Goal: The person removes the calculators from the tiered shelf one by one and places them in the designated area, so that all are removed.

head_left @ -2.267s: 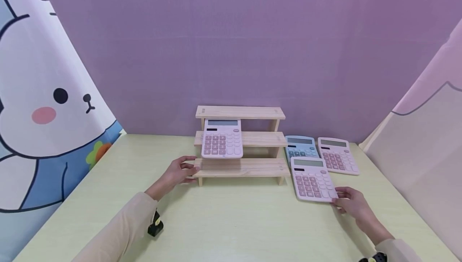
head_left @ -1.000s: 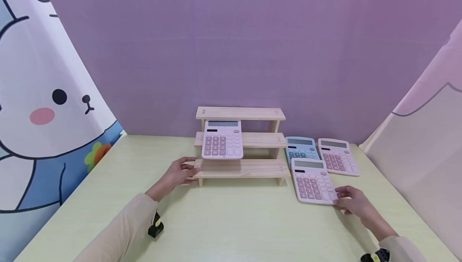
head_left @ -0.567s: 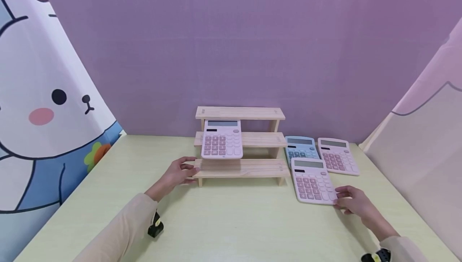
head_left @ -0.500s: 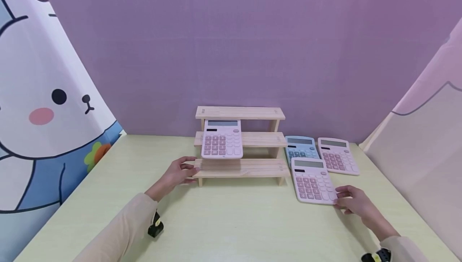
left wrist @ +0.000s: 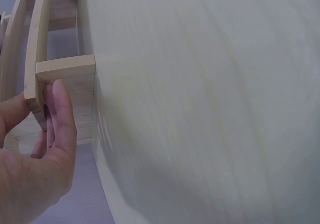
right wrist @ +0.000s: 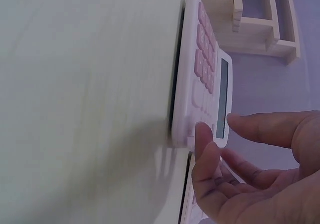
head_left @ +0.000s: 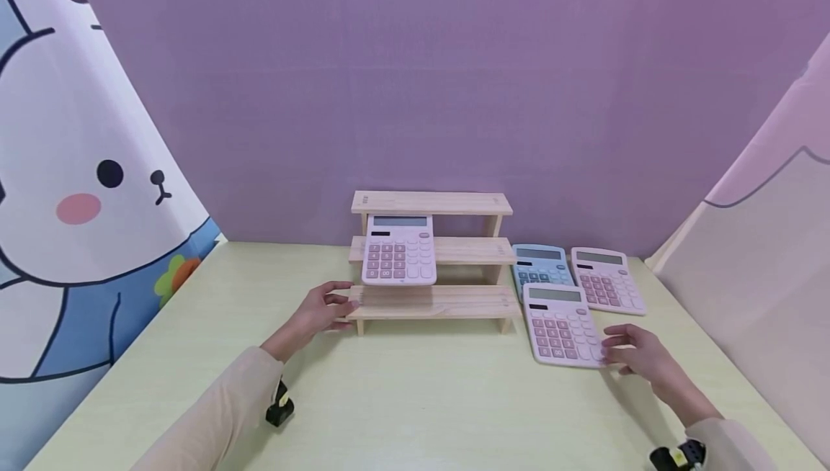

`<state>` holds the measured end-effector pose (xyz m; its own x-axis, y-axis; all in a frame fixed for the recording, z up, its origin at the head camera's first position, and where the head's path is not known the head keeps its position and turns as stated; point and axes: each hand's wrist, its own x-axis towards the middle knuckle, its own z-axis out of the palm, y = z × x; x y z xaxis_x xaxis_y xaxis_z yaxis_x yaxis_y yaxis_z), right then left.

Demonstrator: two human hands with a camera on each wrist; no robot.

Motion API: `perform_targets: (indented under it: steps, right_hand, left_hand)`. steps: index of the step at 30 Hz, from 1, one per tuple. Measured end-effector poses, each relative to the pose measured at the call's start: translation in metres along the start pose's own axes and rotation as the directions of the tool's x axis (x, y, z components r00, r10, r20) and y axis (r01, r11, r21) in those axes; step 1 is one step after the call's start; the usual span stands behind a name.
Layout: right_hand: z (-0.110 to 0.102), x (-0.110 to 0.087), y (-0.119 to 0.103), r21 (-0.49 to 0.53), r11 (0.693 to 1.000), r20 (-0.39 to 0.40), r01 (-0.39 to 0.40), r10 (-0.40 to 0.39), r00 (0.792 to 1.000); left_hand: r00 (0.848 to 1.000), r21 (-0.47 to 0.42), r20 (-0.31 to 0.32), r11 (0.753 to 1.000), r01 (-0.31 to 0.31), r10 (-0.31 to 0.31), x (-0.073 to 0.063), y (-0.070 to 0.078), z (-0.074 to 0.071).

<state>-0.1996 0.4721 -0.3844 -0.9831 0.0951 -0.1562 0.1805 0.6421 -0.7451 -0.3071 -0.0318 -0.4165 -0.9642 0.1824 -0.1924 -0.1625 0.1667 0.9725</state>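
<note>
In the head view my left hand point(head_left: 319, 310) pinches the left end of the lowest step of a three-tier wooden shelf point(head_left: 447, 302). Its thumb is above the board and its fingers are beneath, as the left wrist view shows. A pink calculator point(head_left: 399, 251) leans on the middle step at the left. My right hand point(head_left: 638, 357) is at the lower right corner of another pink calculator point(head_left: 560, 327) on the table. Thumb and fingers stand apart in the right wrist view; whether a fingertip touches that calculator point(right wrist: 190, 74) I cannot tell.
Behind the front calculator lie a blue calculator point(head_left: 540, 262), partly covered by it, and a third pink one point(head_left: 608, 280). A purple cloth point(head_left: 415, 82) hangs behind the pale table point(head_left: 415, 399). Printed cloths flank it on both sides.
My right hand has loosened from the front calculator's corner, its fingers rising and spreading a little. That calculator shifted slightly toward me earlier, then stayed still. The left hand has not moved.
</note>
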Motion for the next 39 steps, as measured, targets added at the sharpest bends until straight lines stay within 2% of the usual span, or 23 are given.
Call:
perform_targets:
  steps: [5, 13, 20, 26, 31, 39]
  right_hand:
    - [0.003, 0.0, -0.006, 0.019, 0.999, 0.006, 0.039, -0.04, 0.999]
    - [0.014, 0.003, -0.014, 0.094, 0.992, 0.01, 0.089, -0.09, 0.996]
    - [0.023, 0.006, -0.023, 0.164, 0.977, 0.01, 0.139, -0.142, 0.99]
    - [0.033, 0.009, -0.032, 0.212, 0.963, 0.027, 0.164, -0.173, 0.985]
    - [0.042, 0.011, -0.04, 0.265, 0.942, 0.038, 0.204, -0.221, 0.974]
    - [0.056, 0.016, -0.049, 0.278, 0.919, 0.049, 0.28, -0.305, 0.951]
  left_hand:
    - [1.0, 0.008, 0.014, 1.0, -0.02, 0.02, -0.002, 0.0, -0.001]
    - [1.0, 0.007, 0.002, 1.0, 0.001, -0.001, -0.002, 0.003, -0.001]
    - [1.0, -0.001, 0.009, 1.0, -0.02, 0.02, -0.003, 0.002, 0.0]
    - [1.0, -0.002, 0.007, 1.0, -0.008, 0.008, -0.003, 0.002, -0.001]
    - [1.0, 0.006, 0.01, 1.0, -0.015, 0.014, -0.002, 0.001, -0.001]
    - [1.0, 0.007, 0.005, 1.0, -0.019, 0.019, -0.002, 0.002, 0.0]
